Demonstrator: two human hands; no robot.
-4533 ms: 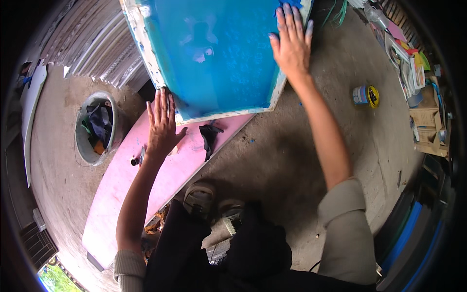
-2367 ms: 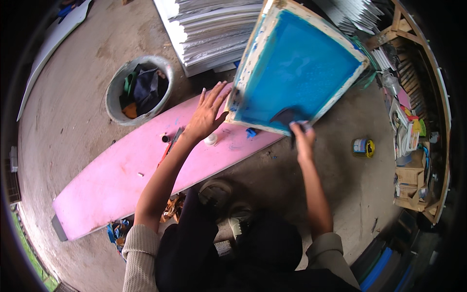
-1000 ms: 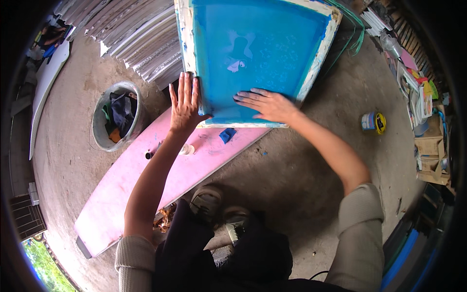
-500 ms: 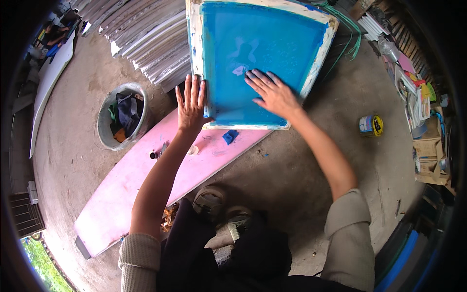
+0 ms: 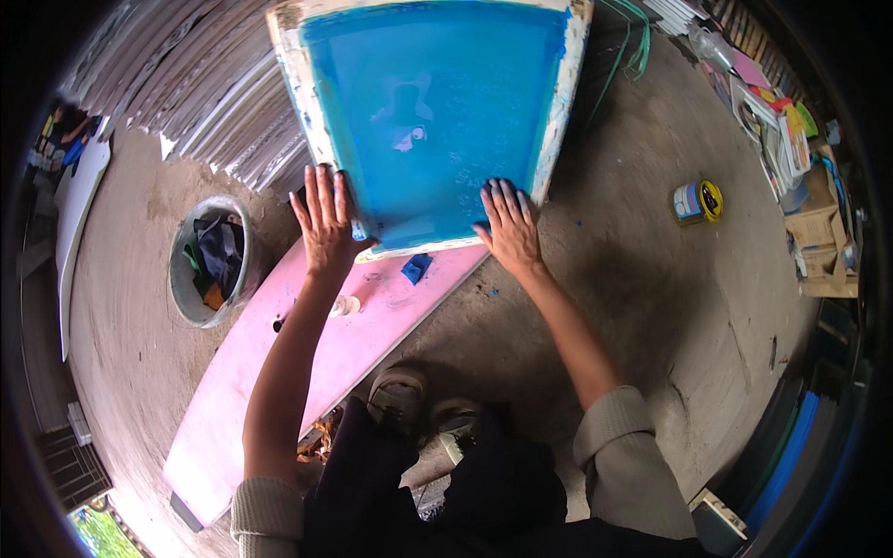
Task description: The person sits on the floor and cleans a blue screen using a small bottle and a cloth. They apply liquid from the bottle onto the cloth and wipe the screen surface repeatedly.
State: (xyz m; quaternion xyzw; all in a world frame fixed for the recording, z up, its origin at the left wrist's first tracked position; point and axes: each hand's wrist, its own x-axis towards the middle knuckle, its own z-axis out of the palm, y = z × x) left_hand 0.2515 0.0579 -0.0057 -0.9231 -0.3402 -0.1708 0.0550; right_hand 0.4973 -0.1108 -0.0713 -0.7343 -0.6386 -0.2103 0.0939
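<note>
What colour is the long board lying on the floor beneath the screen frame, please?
Pink, seen best in the head view: the long board.

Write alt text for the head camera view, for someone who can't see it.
Seen from above, a person presses both hands, the left hand and the right hand, flat on the near corners of a blue screen-printing frame. Its near edge rests on a long pink board on a concrete floor, with a bucket of rags to the left.

Right hand (image 5: 510,228) slid from middle of blue screen frame (image 5: 437,112) down to its near edge; left hand (image 5: 327,223) shifted slightly along frame's left corner.
</note>
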